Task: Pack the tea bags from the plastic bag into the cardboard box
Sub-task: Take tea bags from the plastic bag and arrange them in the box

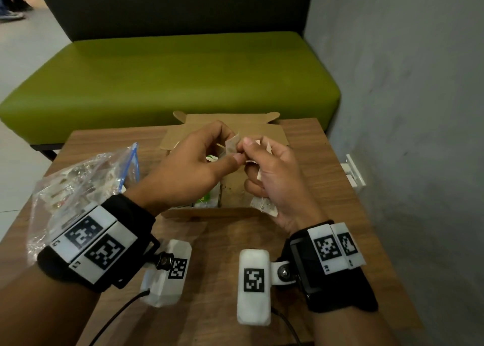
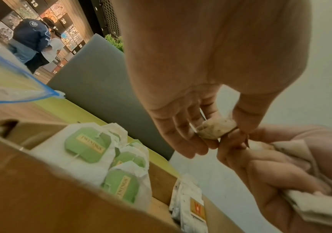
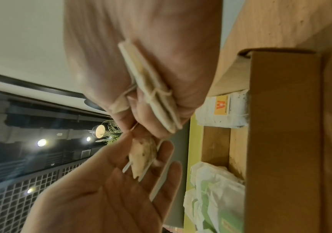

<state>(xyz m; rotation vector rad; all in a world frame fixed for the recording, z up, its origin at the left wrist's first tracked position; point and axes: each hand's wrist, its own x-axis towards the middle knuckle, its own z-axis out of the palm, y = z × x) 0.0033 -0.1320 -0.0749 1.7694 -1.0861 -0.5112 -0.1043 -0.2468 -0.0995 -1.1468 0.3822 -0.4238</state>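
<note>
Both hands hover over the open cardboard box (image 1: 272,132) in the middle of the wooden table. My left hand (image 1: 193,159) pinches one loose tea bag (image 1: 232,146) (image 2: 215,130) (image 3: 143,156) between thumb and fingertips. My right hand (image 1: 269,172) grips a small stack of tea bags (image 3: 151,88) (image 2: 309,203) in its palm, and its fingertips touch the same loose bag. Tea bags with green tags (image 2: 89,146) lie inside the box on the left. Others with an orange tag (image 2: 197,209) (image 3: 221,107) stand on the right. The clear plastic bag (image 1: 78,185) with a blue zip lies left of the box.
A green bench (image 1: 170,78) stands beyond the table's far edge, and a grey wall (image 1: 406,96) runs along the right side. Two white camera units (image 1: 252,288) hang under my wrists above the near part of the table (image 1: 217,243).
</note>
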